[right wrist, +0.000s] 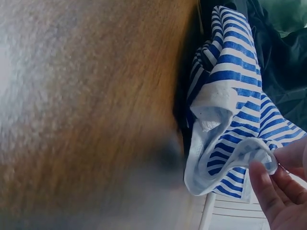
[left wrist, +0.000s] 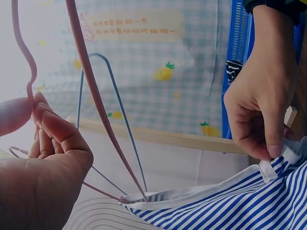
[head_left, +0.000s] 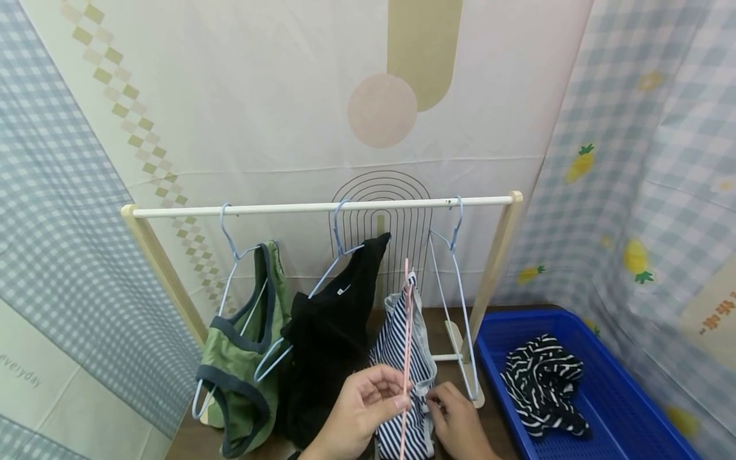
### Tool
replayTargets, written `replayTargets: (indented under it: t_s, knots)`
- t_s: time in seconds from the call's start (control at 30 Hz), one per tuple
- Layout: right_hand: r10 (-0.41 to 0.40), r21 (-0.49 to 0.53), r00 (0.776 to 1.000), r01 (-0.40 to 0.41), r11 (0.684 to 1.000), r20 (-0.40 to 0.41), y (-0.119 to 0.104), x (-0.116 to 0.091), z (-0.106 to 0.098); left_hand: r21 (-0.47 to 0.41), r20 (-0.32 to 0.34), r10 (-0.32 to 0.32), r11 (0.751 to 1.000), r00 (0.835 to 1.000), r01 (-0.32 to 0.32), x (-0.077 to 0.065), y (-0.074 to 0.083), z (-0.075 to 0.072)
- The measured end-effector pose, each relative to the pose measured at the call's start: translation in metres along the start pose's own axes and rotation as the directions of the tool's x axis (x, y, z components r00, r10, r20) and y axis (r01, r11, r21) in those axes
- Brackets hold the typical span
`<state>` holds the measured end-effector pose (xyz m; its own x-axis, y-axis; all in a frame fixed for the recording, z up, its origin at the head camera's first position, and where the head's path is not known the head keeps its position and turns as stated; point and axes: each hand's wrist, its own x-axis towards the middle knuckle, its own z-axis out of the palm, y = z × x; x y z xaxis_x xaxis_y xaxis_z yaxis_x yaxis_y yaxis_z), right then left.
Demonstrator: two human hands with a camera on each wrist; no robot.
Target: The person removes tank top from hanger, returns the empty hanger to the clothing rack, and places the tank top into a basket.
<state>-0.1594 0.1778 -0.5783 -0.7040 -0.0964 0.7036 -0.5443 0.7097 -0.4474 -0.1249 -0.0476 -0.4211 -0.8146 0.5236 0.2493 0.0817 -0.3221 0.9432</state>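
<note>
My left hand (head_left: 368,409) pinches a pink hanger (head_left: 407,332) between thumb and fingers, holding it edge-on to the head camera. One end of this hanger sits inside the neck of a blue-and-white striped top (head_left: 422,361), seen in the left wrist view. With thumb and fingertips, my right hand (head_left: 460,421) pinches the white trim (right wrist: 268,167) of the same top. Folds of the striped cloth (right wrist: 235,76) hang down near the brown tabletop (right wrist: 96,96) in the right wrist view.
A rack with a white rail (head_left: 276,208) holds a green top (head_left: 241,351) and a black garment (head_left: 328,326) on blue hangers. Right of the hands hangs a bare blue hanger (head_left: 464,319). Inside the blue basket (head_left: 618,377) lies a black-and-white striped garment (head_left: 543,383).
</note>
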Motion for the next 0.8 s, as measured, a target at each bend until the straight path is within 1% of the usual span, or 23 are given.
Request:
replayTargets:
  t_s: [0.13,0.23,0.3,0.47,0.57,0.63,0.7,0.8]
  knots:
    - [0.007,-0.001,1.0,-0.007,1.0,0.005,-0.001,-0.001,0.0,-0.002,0.009,0.018,1.0,1.0,-0.018,-0.002,-0.003,-0.001]
    - [0.027,-0.047,0.999,-0.026,0.999,0.018,-0.001,-0.001,-0.002,-0.018,0.01,0.015,1.0,1.0,-0.014,-0.003,-0.005,-0.001]
    - [0.021,-0.08,1.0,-0.02,0.997,0.017,0.0,0.0,-0.002,-0.033,0.013,0.01,0.999,1.0,-0.01,-0.004,-0.006,-0.002]
    - [-0.047,-0.127,0.999,0.044,0.991,-0.022,0.002,0.008,-0.003,-0.024,-0.014,0.007,1.0,1.0,-0.007,-0.007,-0.005,-0.002]
    - [-0.093,-0.133,0.995,0.088,0.987,-0.037,0.0,0.013,-0.001,-0.023,-0.031,-0.003,1.0,1.0,0.002,-0.008,-0.004,-0.002]
    - [-0.117,-0.126,0.992,0.111,0.986,-0.044,-0.003,0.018,0.001,-0.037,-0.03,-0.012,0.999,0.999,0.011,-0.009,-0.004,-0.002]
    - [-0.131,-0.116,0.99,0.124,0.985,-0.055,-0.006,0.022,0.003,-0.056,-0.022,-0.019,0.998,1.0,0.018,-0.009,-0.004,-0.002]
    - [-0.124,-0.089,0.989,0.117,0.989,-0.079,-0.011,0.029,0.006,-0.061,-0.018,-0.03,0.998,0.999,0.029,-0.011,-0.004,-0.002]
